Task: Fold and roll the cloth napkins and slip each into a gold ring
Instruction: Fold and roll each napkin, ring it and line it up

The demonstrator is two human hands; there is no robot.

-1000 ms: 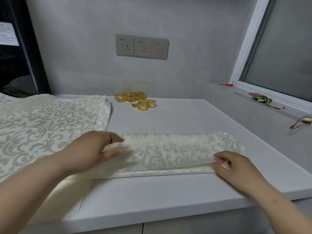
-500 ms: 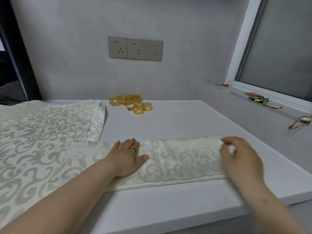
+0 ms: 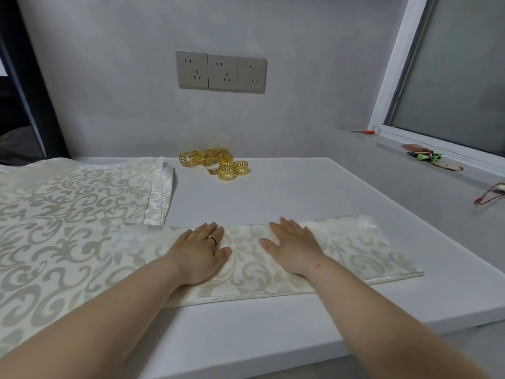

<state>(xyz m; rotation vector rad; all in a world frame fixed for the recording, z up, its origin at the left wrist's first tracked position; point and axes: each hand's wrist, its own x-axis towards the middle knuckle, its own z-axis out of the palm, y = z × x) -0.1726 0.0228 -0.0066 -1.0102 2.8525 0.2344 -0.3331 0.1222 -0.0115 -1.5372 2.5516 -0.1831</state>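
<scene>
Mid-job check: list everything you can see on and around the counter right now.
folded napkin: one, cream damask, long strip along the counter's near edge
napkin stack: several, cream damask, flat at left
gold rings: small pile, count unclear, back centre
counter: one, white
wall sockets: three, grey, wall above the rings
red-handled tool: one, window sill
left hand: flat on the folded napkin, wears a finger ring
right hand: flat on the folded napkin, beside the left
</scene>
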